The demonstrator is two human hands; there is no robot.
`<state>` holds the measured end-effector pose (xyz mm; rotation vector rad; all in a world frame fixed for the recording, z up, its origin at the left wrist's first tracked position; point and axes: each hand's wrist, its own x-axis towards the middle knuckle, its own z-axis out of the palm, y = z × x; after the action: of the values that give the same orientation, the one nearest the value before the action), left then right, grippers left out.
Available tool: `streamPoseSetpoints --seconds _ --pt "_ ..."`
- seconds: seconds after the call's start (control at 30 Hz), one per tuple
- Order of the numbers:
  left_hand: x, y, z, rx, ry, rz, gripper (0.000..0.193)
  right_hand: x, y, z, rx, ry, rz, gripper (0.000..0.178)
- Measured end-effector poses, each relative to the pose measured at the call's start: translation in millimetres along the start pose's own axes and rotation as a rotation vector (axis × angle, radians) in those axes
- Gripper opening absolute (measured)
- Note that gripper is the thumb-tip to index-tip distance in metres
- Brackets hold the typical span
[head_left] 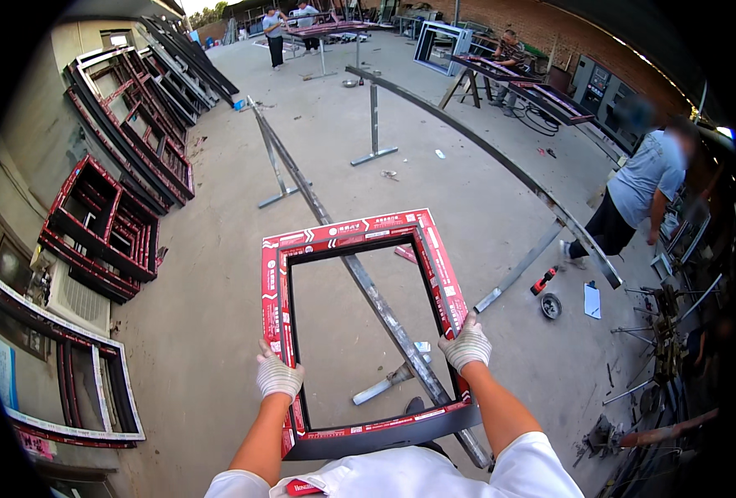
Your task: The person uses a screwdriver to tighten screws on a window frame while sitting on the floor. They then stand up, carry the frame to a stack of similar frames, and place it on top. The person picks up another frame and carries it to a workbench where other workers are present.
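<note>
A rectangular window frame (351, 229), dark with red printed protective film, is held level in front of my body. My left hand (279, 375), in a pale knitted glove, is closed around its left side near the close corner. The right side is gripped by my right hand (469, 344), gloved the same way, with the thumb pointing forward along the edge. Through the frame's opening a long metal bar (382, 310) shows, running diagonally beneath it. Whether the frame rests on that bar or hangs just above it, I cannot tell.
Wrapped frames (106, 217) lean along the left wall. A long curved-looking rail (476, 148) on stands crosses the right. A red drill (543, 280), a round dish (551, 306) and a white sheet (592, 300) lie on the floor. A person (642, 187) walks at right; others work farther back.
</note>
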<state>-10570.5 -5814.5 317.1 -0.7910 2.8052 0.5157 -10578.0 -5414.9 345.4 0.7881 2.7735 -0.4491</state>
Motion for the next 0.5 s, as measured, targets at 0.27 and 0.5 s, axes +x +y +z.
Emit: streamPoseSetpoints --seconds 0.27,0.5 --pt "-0.6 5.3 0.8 0.013 -0.027 -0.029 0.117 8.2 0.1 18.2 -0.027 0.07 -0.028 0.101" --pt "7.8 -5.6 17.5 -0.007 0.025 0.021 0.118 8.1 -2.2 20.2 -0.026 0.07 -0.014 0.099"
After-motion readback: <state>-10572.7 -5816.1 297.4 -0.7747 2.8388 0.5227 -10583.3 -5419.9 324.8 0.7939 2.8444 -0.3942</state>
